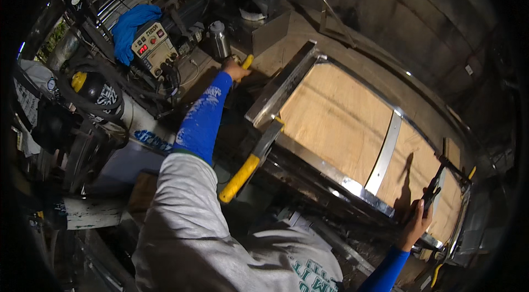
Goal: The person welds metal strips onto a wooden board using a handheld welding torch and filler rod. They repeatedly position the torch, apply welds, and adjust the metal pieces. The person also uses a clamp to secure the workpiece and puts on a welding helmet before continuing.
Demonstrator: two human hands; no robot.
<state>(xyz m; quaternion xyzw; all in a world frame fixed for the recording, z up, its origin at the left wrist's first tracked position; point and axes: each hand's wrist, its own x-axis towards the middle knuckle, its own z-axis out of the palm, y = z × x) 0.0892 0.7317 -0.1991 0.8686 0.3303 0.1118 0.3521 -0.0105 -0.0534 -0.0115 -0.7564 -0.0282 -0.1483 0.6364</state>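
My left hand (236, 69), in a blue sleeve, reaches far forward and is closed on a yellow-handled tool (248, 62), whose other end is hidden. At the lower right, my right hand (417, 225) grips a slim dark tool (435, 186); shadow hides its exact kind. That tool points up over a plywood panel (336, 118) set in a shiny metal frame (361, 187). A flat metal strip (384, 151) crosses the panel. A clamp with a yellow handle (241, 179) grips the frame's near left corner.
A welding machine (153, 47) stands at the upper left, with a blue cloth (131, 26) over it. A metal bottle (219, 41) and a welding helmet (252, 3) sit beyond my left hand. A gas cylinder (102, 96) lies at the left, among hoses.
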